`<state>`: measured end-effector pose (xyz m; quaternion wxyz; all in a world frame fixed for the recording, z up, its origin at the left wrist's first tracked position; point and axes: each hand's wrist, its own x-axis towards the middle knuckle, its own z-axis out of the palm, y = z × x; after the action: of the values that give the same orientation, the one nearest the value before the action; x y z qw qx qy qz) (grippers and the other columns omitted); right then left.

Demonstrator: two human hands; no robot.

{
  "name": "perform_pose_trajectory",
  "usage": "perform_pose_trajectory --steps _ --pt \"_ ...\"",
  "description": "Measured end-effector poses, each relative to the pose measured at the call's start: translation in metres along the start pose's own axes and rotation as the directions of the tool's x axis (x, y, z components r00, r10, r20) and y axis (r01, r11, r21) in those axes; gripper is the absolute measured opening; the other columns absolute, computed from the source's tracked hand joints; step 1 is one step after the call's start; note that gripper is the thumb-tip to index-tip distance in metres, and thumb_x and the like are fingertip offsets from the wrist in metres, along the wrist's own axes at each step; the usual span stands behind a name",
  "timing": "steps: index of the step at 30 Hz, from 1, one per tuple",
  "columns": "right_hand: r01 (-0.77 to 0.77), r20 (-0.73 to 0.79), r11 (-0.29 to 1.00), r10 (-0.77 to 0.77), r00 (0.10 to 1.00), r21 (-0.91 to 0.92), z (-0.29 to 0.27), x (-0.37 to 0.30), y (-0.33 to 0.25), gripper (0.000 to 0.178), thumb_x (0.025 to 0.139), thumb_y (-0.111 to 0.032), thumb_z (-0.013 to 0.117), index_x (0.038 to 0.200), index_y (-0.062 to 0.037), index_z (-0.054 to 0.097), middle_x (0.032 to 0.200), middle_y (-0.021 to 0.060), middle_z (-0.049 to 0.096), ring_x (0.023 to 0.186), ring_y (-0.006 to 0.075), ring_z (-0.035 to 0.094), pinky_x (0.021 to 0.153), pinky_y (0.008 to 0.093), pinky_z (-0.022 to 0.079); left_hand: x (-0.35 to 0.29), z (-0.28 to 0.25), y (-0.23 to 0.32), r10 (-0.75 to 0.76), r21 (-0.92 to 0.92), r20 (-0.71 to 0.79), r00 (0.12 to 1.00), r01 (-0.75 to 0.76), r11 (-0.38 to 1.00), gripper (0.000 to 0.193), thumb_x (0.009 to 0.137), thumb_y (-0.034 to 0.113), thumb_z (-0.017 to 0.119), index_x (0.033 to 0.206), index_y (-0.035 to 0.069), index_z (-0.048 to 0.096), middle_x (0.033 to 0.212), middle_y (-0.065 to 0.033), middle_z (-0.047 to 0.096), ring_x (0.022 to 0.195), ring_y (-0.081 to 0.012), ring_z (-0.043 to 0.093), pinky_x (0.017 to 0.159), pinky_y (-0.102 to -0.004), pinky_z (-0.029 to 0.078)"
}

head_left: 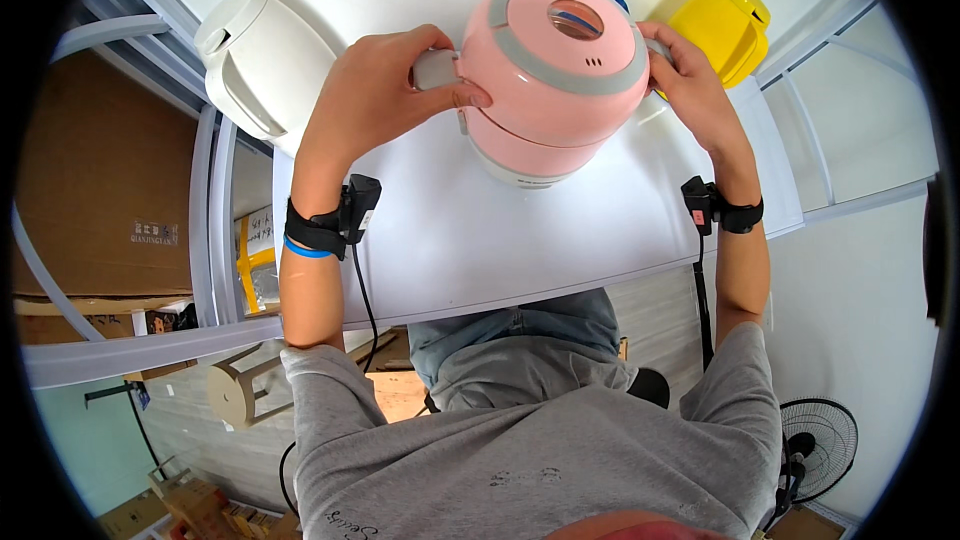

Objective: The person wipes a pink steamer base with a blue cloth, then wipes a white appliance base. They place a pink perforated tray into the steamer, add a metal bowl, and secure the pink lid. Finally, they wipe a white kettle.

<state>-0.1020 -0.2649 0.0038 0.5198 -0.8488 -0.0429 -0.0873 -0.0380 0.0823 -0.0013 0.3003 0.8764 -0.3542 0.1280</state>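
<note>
I see pink pot (555, 115) midway, handle-to-handle axis crosswise | left hand (375, 90) grips left handle (434, 69) | right hand (690, 85), right handle (657, 50)

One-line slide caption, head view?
Left hand and right hand grip a pink pot by its grey handles, between white jug and yellow jug.

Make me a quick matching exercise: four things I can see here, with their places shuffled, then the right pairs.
Things:
1. Yellow jug
2. Two-handled pot
3. Fan
4. White jug

Places:
A. Off the table, lower right
B. To the left of the left hand
C. On the table's right side
D. Between left hand and right hand

Pairs: 1-C, 2-D, 3-A, 4-B
</note>
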Motion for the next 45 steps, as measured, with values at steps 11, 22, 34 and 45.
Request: perform_pose_trajectory --steps 11,22,34,45 --pt "0.103 0.028 0.979 -0.100 0.995 -0.174 -0.004 0.007 0.023 0.035 0.109 -0.022 0.060 0.139 -0.0065 0.069 0.094 -0.0016 0.066 0.081 0.0078 0.056 0.078 0.0254 0.049 -0.001 -0.001 -0.001 -0.068 0.021 0.051 0.996 0.067 0.998 0.054 0.082 0.049 0.094 0.111 0.007 0.077 0.064 -0.0065 0.055 0.057 -0.0180 0.047 0.057 -0.0342 0.040" --pt "0.100 0.235 0.972 -0.049 0.971 -0.213 -0.024 0.014 0.031 0.042 0.110 -0.012 0.061 0.151 -0.0038 0.060 0.119 0.0004 0.068 0.098 0.0107 0.060 0.089 0.0286 0.053 0.000 0.000 -0.007 -0.063 -0.112 0.173 0.983 0.084 0.990 0.053 0.091 0.044 0.088 0.124 0.006 0.072 0.089 -0.0102 0.072 0.069 -0.0218 0.056 0.065 -0.0369 0.048" --pt "0.175 0.485 0.984 -0.162 0.859 0.019 -0.045 0.025 0.040 0.053 0.107 -0.006 0.064 0.159 -0.0025 0.053 0.137 0.0083 0.072 0.120 0.0175 0.068 0.105 0.0329 0.054 -0.005 -0.004 -0.017 -0.002 -0.161 0.240 0.971 0.042 0.986 0.053 0.094 0.028 0.087 0.138 0.005 0.069 0.112 -0.0108 0.076 0.094 -0.0259 0.069 0.080 -0.0370 0.056" --pt "0.202 0.650 0.973 -0.085 0.755 -0.107 -0.063 0.041 0.033 0.066 0.101 -0.001 0.073 0.163 -0.0023 0.049 0.137 0.0132 0.074 0.124 0.0216 0.069 0.109 0.0348 0.052 0.000 -0.004 0.000 -0.053 -0.007 0.311 0.949 0.058 0.998 0.034 0.099 0.023 0.079 0.127 0.005 0.075 0.111 -0.0160 0.078 0.091 -0.0335 0.069 0.081 -0.0407 0.056"
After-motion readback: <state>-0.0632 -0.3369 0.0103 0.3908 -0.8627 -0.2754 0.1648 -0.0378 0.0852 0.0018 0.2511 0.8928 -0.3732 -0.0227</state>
